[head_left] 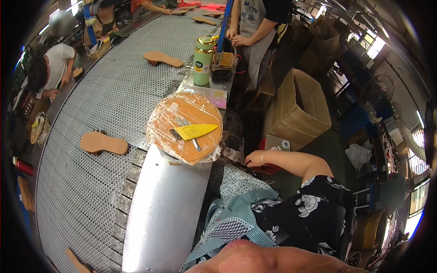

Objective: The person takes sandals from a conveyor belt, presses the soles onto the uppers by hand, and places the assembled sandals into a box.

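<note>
Red container (269, 169), partly hidden just right of the frame's centre, lies beside the person's right hand (255, 159), whose fingers curl partway; whether they grasp anything cannot be told, and the left hand is out of view. Left of it, a film-wrapped round board (200, 111) bears a yellow pointed tool (197, 132), unheld. Tan soles at middle left (104, 142) and upper centre rest on grey mesh (91, 191) without visible straps, seemingly unfinished; what remains at the right hand does not show.

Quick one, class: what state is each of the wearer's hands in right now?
Left hand: not in view.
Right hand, thin gold-coloured bracelet at its wrist: grip cannot be told.
</note>
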Motion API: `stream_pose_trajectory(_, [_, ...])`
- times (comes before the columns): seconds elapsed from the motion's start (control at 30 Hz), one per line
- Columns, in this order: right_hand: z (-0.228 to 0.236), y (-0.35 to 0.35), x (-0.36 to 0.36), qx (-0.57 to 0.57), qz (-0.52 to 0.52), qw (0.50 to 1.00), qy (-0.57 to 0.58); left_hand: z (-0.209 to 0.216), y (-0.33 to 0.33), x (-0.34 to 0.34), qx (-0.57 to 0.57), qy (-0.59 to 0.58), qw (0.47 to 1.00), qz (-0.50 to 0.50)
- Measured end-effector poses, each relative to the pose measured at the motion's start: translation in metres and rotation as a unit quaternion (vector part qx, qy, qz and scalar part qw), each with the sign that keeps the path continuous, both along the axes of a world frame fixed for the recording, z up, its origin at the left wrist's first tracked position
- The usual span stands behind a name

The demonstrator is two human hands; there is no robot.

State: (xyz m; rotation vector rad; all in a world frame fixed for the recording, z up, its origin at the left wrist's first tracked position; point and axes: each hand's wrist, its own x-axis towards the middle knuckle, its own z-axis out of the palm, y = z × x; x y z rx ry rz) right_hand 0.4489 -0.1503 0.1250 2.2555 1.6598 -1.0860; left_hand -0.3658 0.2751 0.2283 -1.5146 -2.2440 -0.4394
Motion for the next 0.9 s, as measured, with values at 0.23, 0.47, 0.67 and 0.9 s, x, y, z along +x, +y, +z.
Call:
stream_pose_trajectory(0.23, [-0.031,0.011,-0.054,-0.162,0.008,0.986,-0.029,-0.004,0.009,-0.074,0.020,0.020,0.999,0.020])
stream_pose_trajectory(0.47, [-0.001,0.053,-0.128,-0.156,0.057,0.985,-0.039,-0.013,-0.051,-0.144,0.034,0.046,0.997,0.058])
stream_pose_trajectory(0.67, [-0.029,0.067,-0.139,-0.049,0.194,0.976,-0.088,-0.065,-0.056,-0.176,0.139,-0.057,0.988,-0.018])
stream_pose_trajectory(0.9, [0.028,0.070,-0.084,0.058,0.257,0.964,-0.032,-0.068,-0.154,0.057,0.197,-0.399,0.878,-0.174])
